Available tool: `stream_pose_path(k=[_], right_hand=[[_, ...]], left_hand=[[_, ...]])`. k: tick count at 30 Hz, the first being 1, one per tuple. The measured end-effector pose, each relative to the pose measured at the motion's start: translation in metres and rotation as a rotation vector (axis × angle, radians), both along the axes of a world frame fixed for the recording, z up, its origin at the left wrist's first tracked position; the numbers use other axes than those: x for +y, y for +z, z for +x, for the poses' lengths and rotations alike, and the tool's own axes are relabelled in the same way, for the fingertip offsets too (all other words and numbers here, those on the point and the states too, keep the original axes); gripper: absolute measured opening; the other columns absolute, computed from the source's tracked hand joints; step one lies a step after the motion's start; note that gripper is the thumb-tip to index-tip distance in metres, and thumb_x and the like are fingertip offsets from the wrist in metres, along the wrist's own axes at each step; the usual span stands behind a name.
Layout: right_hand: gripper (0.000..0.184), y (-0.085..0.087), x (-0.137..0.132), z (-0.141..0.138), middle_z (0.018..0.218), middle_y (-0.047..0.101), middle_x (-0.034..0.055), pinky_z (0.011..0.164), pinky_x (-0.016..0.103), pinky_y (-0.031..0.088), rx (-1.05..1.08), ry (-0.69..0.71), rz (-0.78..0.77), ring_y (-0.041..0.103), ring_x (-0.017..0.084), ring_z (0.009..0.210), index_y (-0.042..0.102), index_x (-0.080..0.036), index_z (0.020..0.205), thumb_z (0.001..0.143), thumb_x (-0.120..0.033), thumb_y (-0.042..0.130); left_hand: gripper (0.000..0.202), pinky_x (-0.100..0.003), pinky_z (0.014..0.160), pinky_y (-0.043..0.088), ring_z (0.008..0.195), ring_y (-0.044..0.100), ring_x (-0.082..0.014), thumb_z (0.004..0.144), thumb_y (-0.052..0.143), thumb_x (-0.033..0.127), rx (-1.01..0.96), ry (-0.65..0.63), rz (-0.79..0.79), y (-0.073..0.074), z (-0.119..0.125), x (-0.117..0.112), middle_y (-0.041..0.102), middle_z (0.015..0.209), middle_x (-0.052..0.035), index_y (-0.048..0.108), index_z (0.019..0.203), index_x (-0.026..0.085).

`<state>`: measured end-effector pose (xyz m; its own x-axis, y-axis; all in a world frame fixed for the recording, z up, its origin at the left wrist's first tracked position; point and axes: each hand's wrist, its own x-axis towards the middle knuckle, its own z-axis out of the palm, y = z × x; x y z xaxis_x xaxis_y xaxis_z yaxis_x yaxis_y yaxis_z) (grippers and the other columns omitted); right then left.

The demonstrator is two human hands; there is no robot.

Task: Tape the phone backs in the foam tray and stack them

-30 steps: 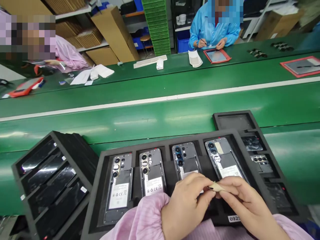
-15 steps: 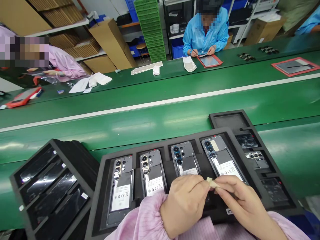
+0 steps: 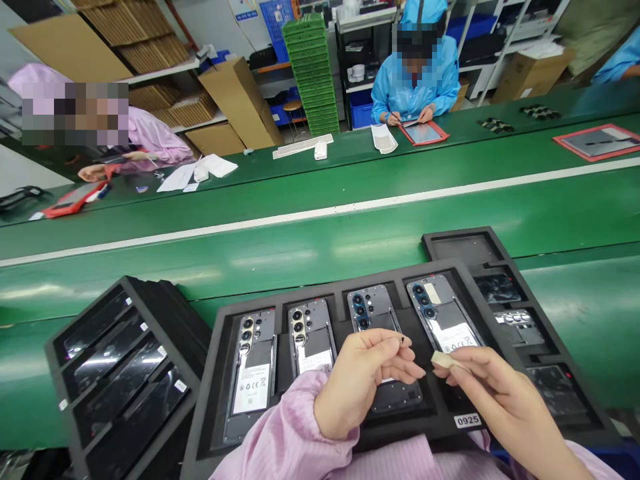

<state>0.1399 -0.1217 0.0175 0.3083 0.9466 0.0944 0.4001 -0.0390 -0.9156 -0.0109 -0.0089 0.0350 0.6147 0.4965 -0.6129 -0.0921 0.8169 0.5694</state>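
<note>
My left hand (image 3: 370, 373) is above the third phone (image 3: 395, 397), thumb and index finger pinching a tiny black piece (image 3: 402, 340) whose kind I cannot make out. Its other fingers are loosely spread. To the right, my right hand (image 3: 495, 383) pinches a small cream strip (image 3: 441, 361) that looks like tape. Four opened phones lie in slots of a black foam tray (image 3: 320, 303), with cameras and white battery labels facing up. The rightmost phone (image 3: 445, 313) carries a cream strip (image 3: 431, 293) beside its cameras. My left hand partly covers the second phone (image 3: 310, 333) and third phone.
At left stands a tilted stack of black foam trays (image 3: 125, 373) holding dark panels. Another foam tray (image 3: 485, 247) with phone parts extends at right. Across the green conveyor (image 3: 300, 247), a person in blue (image 3: 415, 87) and one in pink (image 3: 155, 133) work.
My hands have moved apart. The cream strip stays in my right hand, and a tiny black piece now shows in my left fingertips. The view has shifted slightly, exposing the tray's number label.
</note>
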Motion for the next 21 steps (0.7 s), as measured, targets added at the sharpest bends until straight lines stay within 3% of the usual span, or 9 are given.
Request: stream_pose_path(k=[6, 12, 21], right_hand=[[0.023, -0.004, -0.003, 0.002, 0.075, 0.069, 0.0045, 0.064, 0.018, 0.056, 0.020, 0.002, -0.088, 0.068, 0.016, 0.069, 0.061, -0.020, 0.087, 0.088, -0.042, 0.053], [0.027, -0.003, -0.003, 0.002, 0.073, 0.069, 0.0040, 0.061, 0.017, 0.056, -0.006, -0.021, -0.064, 0.068, 0.016, 0.066, 0.062, -0.020, 0.086, 0.088, -0.046, 0.053], [0.022, 0.006, 0.006, 0.003, 0.069, 0.069, -0.0007, 0.060, 0.011, 0.054, -0.120, 0.020, 0.053, 0.067, 0.012, 0.060, 0.066, -0.022, 0.080, 0.089, -0.039, 0.054]], left_hand=[[0.032, -0.021, 0.054, 0.048, 0.056, 0.065, -0.0148, 0.054, 0.080, 0.036, -0.025, 0.034, 0.001, 0.000, -0.002, 0.000, 0.064, 0.061, -0.0033, 0.067, 0.068, 0.010], [0.032, -0.023, 0.058, 0.049, 0.057, 0.065, -0.0144, 0.055, 0.080, 0.037, -0.034, 0.023, 0.048, 0.002, -0.003, -0.001, 0.064, 0.062, -0.0030, 0.069, 0.067, 0.011], [0.029, -0.022, 0.057, 0.049, 0.058, 0.066, -0.0147, 0.057, 0.079, 0.035, -0.046, 0.013, 0.008, 0.002, -0.004, -0.002, 0.065, 0.064, -0.0034, 0.069, 0.067, 0.011]])
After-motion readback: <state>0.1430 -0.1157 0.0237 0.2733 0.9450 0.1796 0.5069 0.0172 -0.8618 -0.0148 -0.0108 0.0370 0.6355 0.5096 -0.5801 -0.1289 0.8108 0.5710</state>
